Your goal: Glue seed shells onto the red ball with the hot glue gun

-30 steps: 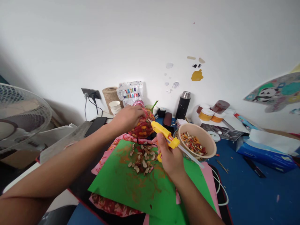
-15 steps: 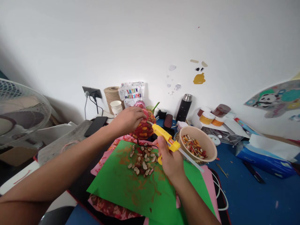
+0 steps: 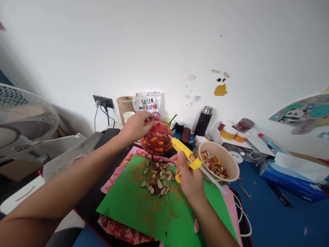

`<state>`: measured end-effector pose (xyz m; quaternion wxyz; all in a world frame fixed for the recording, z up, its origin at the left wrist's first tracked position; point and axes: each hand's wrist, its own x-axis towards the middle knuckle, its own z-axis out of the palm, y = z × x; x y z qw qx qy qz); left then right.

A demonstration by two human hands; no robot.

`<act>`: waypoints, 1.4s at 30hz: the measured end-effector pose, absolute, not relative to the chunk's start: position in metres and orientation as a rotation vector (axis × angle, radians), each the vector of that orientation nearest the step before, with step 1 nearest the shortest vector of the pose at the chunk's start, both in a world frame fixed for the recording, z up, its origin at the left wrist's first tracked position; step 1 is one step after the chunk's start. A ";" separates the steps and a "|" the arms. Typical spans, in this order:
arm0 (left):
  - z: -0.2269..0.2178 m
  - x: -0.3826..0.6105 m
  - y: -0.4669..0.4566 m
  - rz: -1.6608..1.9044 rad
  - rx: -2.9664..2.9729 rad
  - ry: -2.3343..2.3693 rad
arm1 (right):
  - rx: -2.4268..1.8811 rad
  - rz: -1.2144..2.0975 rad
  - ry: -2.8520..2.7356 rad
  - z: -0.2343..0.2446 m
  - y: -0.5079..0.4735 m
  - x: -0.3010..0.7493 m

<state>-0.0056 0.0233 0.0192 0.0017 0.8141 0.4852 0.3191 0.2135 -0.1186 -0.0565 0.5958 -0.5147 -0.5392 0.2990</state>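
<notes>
My left hand (image 3: 137, 126) grips the top of a red ball (image 3: 157, 140) covered with glued-on orange and pale shells, held just above the table. My right hand (image 3: 189, 175) is wrapped round the handle of a yellow glue gun (image 3: 185, 153); its nozzle touches the ball's right side and a clear glue stick juts from the back. Below the ball, a pile of loose shells (image 3: 157, 175) lies on a green sheet (image 3: 144, 206). A beige bowl (image 3: 228, 161) of coloured shells stands right beside my right hand.
A fan (image 3: 23, 120) stands at the left. Along the wall are a twine roll (image 3: 123, 104), a bag of balloons (image 3: 147, 101), a black flask (image 3: 203, 120) and lidded jars (image 3: 228, 132). A blue tissue pack (image 3: 290, 173) lies on the blue table at right. A white cable (image 3: 244, 212) loops beside the sheet.
The ball has been lifted and tipped a little, with more of its red top now showing. The glue gun has followed it, staying at the ball's right side.
</notes>
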 end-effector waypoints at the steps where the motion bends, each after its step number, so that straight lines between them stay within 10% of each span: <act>1: 0.019 -0.003 0.025 0.971 2.567 1.534 | -1.197 0.696 -1.243 -0.057 -0.118 0.213; 42: 0.016 -0.020 0.051 0.976 2.526 1.108 | -1.250 0.731 -1.091 -0.063 -0.114 0.212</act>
